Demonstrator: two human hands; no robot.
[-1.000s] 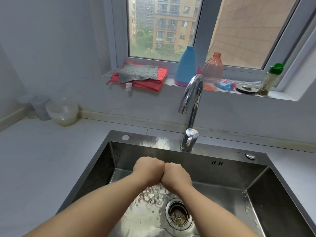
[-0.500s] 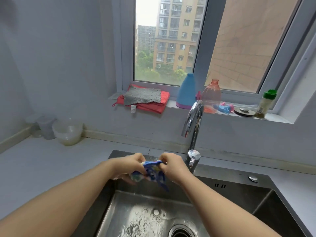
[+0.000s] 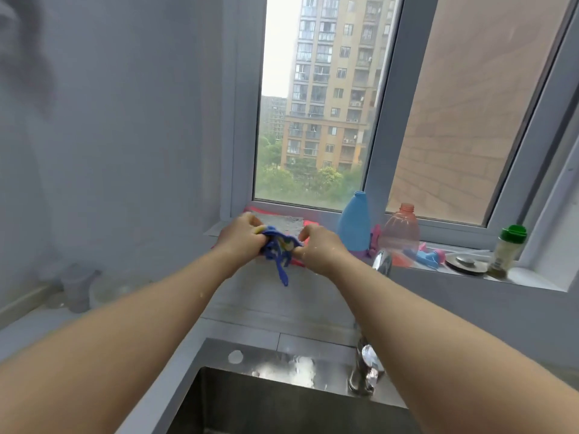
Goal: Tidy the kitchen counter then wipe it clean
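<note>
Blue-and-yellow, bunched up, one dishcloth (image 3: 279, 245), stretched between two hands. Left hand (image 3: 242, 241) curled round its left end; right hand (image 3: 319, 250) pinching its right end between thumb and fingers. One loose blue strip dangling from the bunch. Two bare forearms, raised in front of the window sill (image 3: 529, 278), dishcloth level with the sill's left part.

Behind the hands on the sill, one red towel (image 3: 250, 210) with one grey rag (image 3: 289, 220) on top, both largely hidden by the hands. Further right along the sill:
- one blue bottle (image 3: 354, 223) and one clear orange bottle (image 3: 401, 233), just beside each other
- one small blue-and-pink item (image 3: 429, 256), too blurred to name
- one round metal strainer (image 3: 466, 263)
- one green-capped jar (image 3: 507, 249) near the sill's right end

Below the sill, one chrome tap (image 3: 383, 261), its neck hidden behind the right forearm, and one steel sink (image 3: 219, 352), cut off at the lower edge. Below the sill's left end, on the counter (image 3: 37, 330), one grey tub (image 3: 75, 286) and one pale bowl (image 3: 120, 289), both blurred.
</note>
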